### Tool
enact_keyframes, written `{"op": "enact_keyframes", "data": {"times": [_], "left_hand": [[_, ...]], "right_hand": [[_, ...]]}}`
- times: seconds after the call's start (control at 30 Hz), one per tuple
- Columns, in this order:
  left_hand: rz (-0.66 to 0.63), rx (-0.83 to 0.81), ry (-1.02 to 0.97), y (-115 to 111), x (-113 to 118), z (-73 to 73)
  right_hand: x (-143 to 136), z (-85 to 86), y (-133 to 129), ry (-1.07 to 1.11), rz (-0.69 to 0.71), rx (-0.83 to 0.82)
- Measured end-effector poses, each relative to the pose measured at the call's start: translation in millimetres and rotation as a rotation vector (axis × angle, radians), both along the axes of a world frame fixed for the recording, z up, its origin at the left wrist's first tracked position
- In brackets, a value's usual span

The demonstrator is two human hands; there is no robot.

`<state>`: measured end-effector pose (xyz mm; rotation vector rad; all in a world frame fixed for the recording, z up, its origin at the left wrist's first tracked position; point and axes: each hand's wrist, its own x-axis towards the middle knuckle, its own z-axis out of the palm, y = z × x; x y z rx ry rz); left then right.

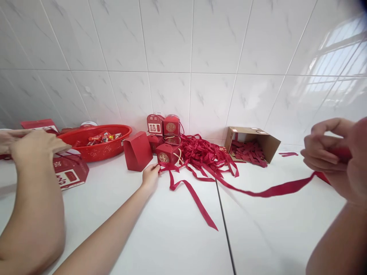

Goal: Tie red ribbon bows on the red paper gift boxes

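Note:
My left hand (pixel 151 176) reaches to the middle of the table, fingers pinched on a red ribbon (pixel 197 200). One loose tail of it curls across the white surface. Far right and close to the camera, my right hand (pixel 332 152) is closed around another stretch of red ribbon (pixel 275 190), which sags leftward to a tangled ribbon pile (pixel 200 152). Inside that hand a red bundle partly shows; its form is hidden by the fingers. Just behind my left hand sits a small red gift box (pixel 168 153) with a cord handle.
Behind stand more red boxes (pixel 155 124) and a plain red box (pixel 138 151). A red basket (pixel 106 151) holds wrapped candies. A co-worker's arm (pixel 37 194) works over a red box (pixel 70 172) at left. A tipped cardboard box (pixel 271 143) holds dark red strips.

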<state>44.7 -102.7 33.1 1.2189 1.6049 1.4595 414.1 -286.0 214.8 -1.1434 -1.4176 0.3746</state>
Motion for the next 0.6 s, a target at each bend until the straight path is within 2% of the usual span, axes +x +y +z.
{"op": "enact_keyframes", "data": {"times": [0.07,0.13,0.23,0.3,0.37,0.5,0.6], "left_hand": [[-0.001,0.100,0.055,-16,13,7.3],[-0.075,0.208,0.126,-37,30,16.9],[-0.400,0.275,0.224,-73,55,30.9],[-0.632,0.253,0.259,-92,67,35.6],[-0.778,0.214,0.258,-102,74,35.7],[-0.854,0.137,0.200,-101,75,30.3],[-0.843,0.110,0.148,-95,72,29.3]], "right_hand": [[-16,0.9,7,0.223,0.102,0.012],[-38,-5.2,19,0.175,0.218,-0.106],[-75,-27.4,39,-0.109,0.401,-0.288],[-99,-47.0,52,-0.287,0.433,-0.397],[-118,-65.4,60,-0.397,0.489,-0.478],[-137,-87.6,66,-0.485,0.651,-0.534],[-140,-92.3,65,-0.496,0.638,-0.526]]}}
